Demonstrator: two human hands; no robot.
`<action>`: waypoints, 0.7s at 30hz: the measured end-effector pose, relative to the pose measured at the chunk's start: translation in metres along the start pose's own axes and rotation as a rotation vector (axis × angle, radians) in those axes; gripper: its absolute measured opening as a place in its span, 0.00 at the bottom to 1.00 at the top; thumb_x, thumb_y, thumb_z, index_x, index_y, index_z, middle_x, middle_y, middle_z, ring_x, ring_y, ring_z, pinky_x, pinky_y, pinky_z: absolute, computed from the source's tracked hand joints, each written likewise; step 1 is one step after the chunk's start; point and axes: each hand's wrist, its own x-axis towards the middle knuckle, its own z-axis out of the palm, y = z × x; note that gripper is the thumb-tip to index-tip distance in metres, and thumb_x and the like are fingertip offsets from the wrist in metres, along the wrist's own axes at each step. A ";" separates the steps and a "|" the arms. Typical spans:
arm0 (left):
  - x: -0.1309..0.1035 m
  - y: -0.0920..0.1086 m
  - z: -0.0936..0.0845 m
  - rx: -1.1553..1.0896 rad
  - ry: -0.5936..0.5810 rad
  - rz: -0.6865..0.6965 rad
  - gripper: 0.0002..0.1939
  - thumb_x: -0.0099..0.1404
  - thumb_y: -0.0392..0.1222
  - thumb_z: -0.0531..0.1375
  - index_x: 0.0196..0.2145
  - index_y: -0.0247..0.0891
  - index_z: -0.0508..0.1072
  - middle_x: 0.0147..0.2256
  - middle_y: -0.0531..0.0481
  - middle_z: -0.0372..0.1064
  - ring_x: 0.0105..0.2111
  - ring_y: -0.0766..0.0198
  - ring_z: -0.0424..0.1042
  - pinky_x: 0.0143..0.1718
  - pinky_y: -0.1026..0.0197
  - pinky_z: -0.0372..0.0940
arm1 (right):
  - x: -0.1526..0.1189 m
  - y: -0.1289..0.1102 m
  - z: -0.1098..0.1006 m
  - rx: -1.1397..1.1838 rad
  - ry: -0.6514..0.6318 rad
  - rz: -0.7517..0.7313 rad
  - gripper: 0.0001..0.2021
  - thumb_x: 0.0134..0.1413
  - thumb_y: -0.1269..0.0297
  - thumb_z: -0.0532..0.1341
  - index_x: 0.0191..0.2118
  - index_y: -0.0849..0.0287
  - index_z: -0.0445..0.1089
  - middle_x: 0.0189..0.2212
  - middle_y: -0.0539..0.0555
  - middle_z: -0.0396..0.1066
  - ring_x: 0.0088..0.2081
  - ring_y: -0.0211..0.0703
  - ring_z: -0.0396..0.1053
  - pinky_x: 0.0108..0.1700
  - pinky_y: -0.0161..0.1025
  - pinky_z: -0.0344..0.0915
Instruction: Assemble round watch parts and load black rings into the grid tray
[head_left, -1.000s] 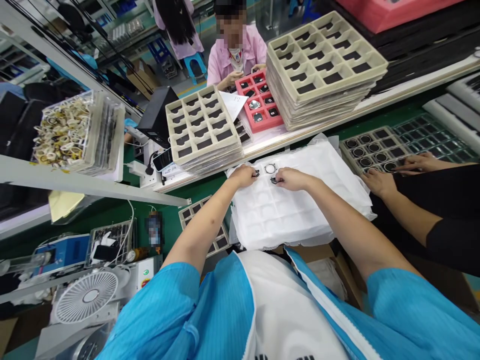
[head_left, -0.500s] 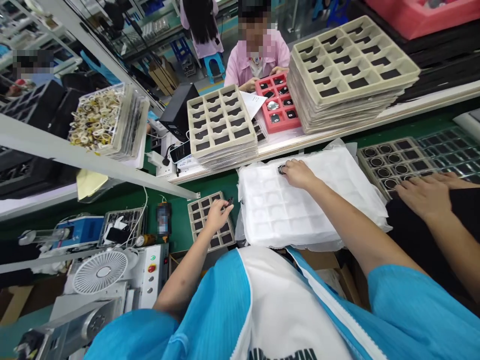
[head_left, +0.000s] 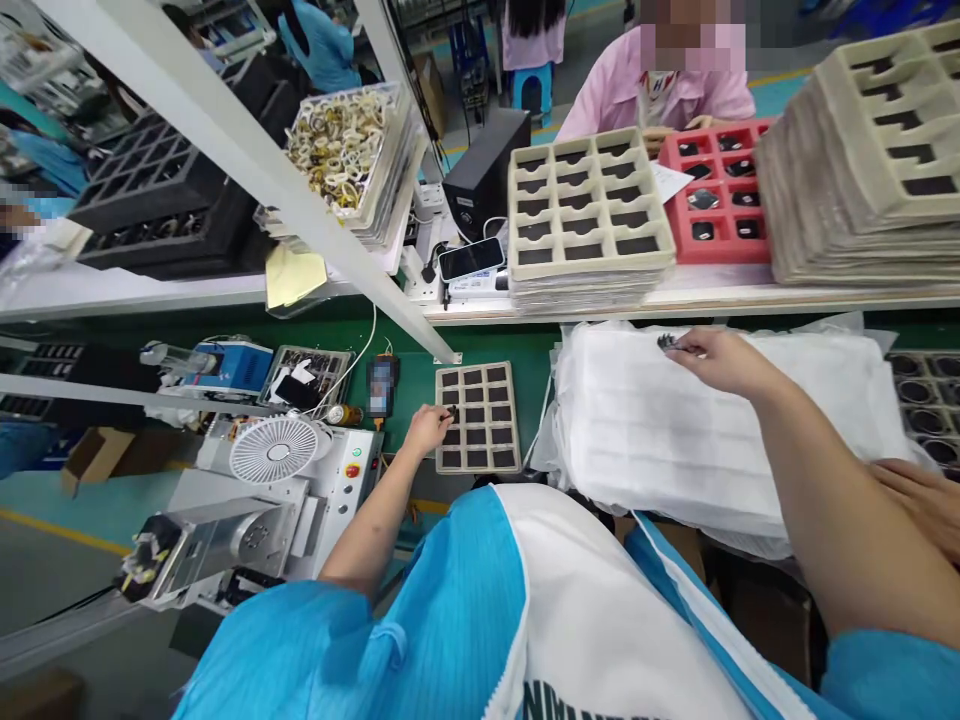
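Observation:
My left hand [head_left: 430, 429] is pinched at the left edge of a beige compartment tray [head_left: 514, 440]. A small dark part [head_left: 452, 411] shows at its fingertips, over the tray's left column. The tray's several pockets have dark bottoms. My right hand [head_left: 716, 360] holds a small black part [head_left: 666, 342] between thumb and fingers, above the far edge of a tray covered with white sheeting [head_left: 660, 440]. The exact kind of either part is too small to tell. Faint square outlines of pockets show through the sheeting.
Stacked beige trays [head_left: 592, 275] and a red tray [head_left: 720, 250] stand on the raised shelf. A slanted white post [head_left: 330, 225] crosses the left side. A white fan [head_left: 277, 450] sits on a machine at left. Another person's hand [head_left: 915, 500] rests at right.
My left hand has moved from the beige tray's right side to its left column. My right hand has turned, still holding its black part. The view has swung left.

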 end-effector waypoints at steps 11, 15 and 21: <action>0.092 -0.022 0.014 0.085 -0.034 0.081 0.14 0.75 0.38 0.56 0.48 0.39 0.82 0.51 0.39 0.79 0.56 0.46 0.67 0.55 0.47 0.60 | 0.059 -0.235 0.227 -0.317 -0.415 -0.256 0.11 0.67 0.65 0.59 0.45 0.62 0.80 0.47 0.63 0.75 0.54 0.56 0.70 0.55 0.45 0.64; 0.079 -0.026 0.025 0.052 -0.035 0.101 0.16 0.77 0.42 0.54 0.52 0.42 0.81 0.53 0.43 0.78 0.57 0.48 0.66 0.56 0.47 0.59 | 0.084 -0.251 0.282 -0.366 -0.376 -0.202 0.17 0.70 0.67 0.54 0.51 0.68 0.78 0.53 0.69 0.71 0.60 0.62 0.64 0.60 0.51 0.59; 0.051 -0.032 0.046 -0.036 -0.044 0.150 0.18 0.78 0.40 0.52 0.50 0.44 0.83 0.51 0.41 0.78 0.55 0.48 0.67 0.53 0.46 0.60 | 0.076 -0.243 0.303 -0.404 -0.319 -0.188 0.22 0.73 0.66 0.47 0.52 0.68 0.78 0.53 0.70 0.71 0.58 0.62 0.61 0.58 0.52 0.56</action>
